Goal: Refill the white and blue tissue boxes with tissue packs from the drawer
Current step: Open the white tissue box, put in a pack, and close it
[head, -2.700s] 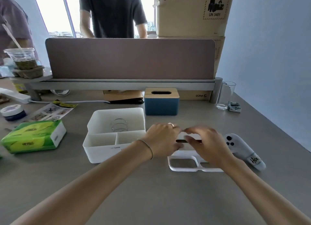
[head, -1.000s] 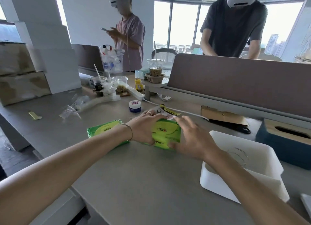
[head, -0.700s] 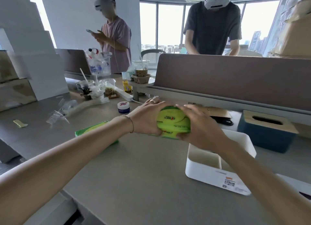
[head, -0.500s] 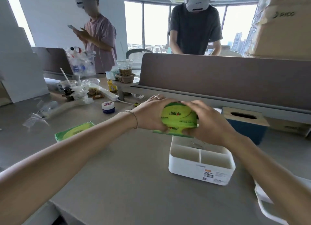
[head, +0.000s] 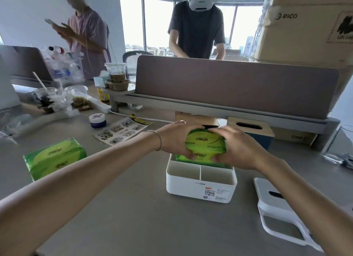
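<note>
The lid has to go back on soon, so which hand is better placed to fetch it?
Right. The white lid lies on the table beside the right forearm, right of the white tissue box. The left hand would have to cross over. Both now grip the green tissue pack.

Two bare forearms, no sleeves in view.
The left hand [head: 176, 139] wears a thin wrist bangle [head: 157, 140] and what looks like a ring [head: 182, 121]; the right hand [head: 238, 147] is unadorned.
</note>
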{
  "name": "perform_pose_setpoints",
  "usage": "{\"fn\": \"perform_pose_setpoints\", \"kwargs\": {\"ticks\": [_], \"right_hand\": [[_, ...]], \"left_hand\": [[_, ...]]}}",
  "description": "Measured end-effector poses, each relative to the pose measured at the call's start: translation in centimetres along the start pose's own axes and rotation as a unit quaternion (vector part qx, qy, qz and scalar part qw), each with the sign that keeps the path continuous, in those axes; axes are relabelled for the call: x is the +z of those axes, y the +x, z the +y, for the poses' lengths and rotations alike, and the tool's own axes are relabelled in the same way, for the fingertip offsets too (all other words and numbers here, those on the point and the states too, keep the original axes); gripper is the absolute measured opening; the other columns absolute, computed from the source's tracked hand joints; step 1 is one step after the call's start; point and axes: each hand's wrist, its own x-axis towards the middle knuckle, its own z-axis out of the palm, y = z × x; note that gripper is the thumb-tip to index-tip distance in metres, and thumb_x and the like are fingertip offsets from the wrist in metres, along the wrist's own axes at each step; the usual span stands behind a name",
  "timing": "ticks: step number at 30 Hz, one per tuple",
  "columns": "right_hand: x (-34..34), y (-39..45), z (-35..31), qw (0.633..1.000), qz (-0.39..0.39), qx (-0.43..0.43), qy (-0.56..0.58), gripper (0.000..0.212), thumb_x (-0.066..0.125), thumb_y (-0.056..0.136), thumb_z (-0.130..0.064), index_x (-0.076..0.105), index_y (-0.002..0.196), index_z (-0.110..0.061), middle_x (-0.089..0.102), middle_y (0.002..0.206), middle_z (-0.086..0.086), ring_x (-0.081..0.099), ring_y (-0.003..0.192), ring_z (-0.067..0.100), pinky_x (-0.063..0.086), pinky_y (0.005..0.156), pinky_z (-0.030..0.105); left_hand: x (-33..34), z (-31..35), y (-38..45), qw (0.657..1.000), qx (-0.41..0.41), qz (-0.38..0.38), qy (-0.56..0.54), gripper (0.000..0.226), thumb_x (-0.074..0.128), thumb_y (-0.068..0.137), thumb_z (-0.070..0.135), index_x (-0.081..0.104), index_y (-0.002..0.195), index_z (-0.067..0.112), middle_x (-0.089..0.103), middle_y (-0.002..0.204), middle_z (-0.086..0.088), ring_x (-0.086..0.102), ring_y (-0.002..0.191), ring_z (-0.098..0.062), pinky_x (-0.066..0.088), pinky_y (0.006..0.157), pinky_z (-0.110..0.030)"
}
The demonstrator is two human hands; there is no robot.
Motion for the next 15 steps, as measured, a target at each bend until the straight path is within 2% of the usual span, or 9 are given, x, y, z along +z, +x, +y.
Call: {"fn": "perform_pose_setpoints", "kwargs": {"ticks": [6, 12, 15], "right_hand": [[1.5, 0.3, 0.4, 1.0, 0.002, -0.007, -0.007, 0.091, 0.077, 0.068, -0.062, 0.037, 0.148, -0.044, 0.051, 0.141, -0.01, 0.046, 0.13, 0.015, 0.041, 0.105, 0.037], [1.6, 0.0, 0.5, 1.0, -0.011, -0.01, 0.002, 0.094, 0.075, 0.071, -0.066, 0.033, 0.152, -0.042, 0.045, 0.148, -0.009, 0.044, 0.135, 0.016, 0.042, 0.108, 0.041], [0.6, -0.8, 0.7, 1.0, 0.005, -0.005, 0.02, 0.091, 0.072, 0.074, -0.069, 0.035, 0.152, -0.04, 0.043, 0.153, -0.01, 0.04, 0.14, 0.015, 0.038, 0.107, 0.039]], "left_hand": [[0.6, 0.0, -0.5, 1.0, 0.005, -0.005, 0.003, 0.098, 0.09, 0.064, 0.044, 0.042, 0.149, 0.037, 0.06, 0.134, 0.004, 0.053, 0.121, -0.018, 0.046, 0.102, -0.035], [0.9, 0.3, -0.7, 1.0, 0.012, -0.013, 0.011, 0.1, 0.088, 0.065, 0.047, 0.037, 0.151, 0.038, 0.058, 0.136, 0.003, 0.051, 0.125, -0.018, 0.044, 0.105, -0.036], [0.8, 0.7, -0.7, 1.0, 0.014, -0.018, 0.021, 0.099, 0.082, 0.067, 0.056, 0.032, 0.152, 0.045, 0.055, 0.141, 0.003, 0.048, 0.13, -0.019, 0.043, 0.108, -0.039]]}}
